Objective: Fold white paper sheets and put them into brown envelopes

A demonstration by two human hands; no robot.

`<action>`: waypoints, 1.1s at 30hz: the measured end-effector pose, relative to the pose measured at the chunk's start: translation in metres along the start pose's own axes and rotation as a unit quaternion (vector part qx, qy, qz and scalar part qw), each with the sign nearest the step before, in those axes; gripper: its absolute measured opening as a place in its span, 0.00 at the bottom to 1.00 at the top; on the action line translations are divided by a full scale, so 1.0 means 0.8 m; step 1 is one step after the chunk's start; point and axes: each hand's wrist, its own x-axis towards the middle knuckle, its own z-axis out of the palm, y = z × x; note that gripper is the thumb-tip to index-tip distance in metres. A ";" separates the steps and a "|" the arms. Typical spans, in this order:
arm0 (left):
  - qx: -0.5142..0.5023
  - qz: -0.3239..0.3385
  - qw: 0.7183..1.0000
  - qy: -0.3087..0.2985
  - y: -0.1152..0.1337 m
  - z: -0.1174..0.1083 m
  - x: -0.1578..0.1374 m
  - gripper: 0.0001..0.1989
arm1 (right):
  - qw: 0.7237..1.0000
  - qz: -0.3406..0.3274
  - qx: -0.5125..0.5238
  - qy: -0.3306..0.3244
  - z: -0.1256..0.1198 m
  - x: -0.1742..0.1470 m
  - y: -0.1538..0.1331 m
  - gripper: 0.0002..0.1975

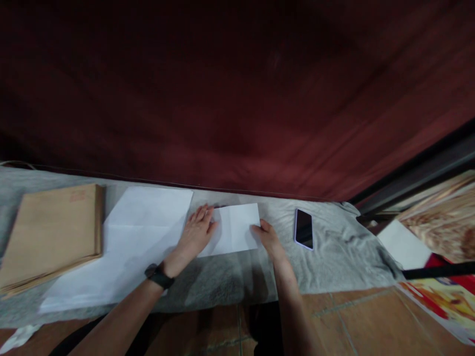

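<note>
A white sheet of paper [237, 230] with a crease down its middle lies on the grey cloth, between my two hands. My left hand [198, 231] rests flat over the paper's left end, its fingers stretched out and pointing away from me. At the right edge, my right hand [267, 236] pinches the sheet, thumb on top and the other fingers partly hidden. Left of my left hand, larger white sheets [144, 217] lie overlapping, one with a fold line across it.
A stack of brown paper envelopes [55, 227] sits at the far left. A phone [304, 229] lies right of my right hand on the grey cloth [341, 257]. Dark red fabric [237, 123] hangs behind. At the right are a dark bar [419, 168] and a colourful printed bag [449, 296].
</note>
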 end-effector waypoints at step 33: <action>-0.706 -0.348 0.591 -0.175 0.024 -0.059 0.019 0.27 | 0.986 -0.136 0.026 -0.092 0.015 -0.033 -0.073 0.13</action>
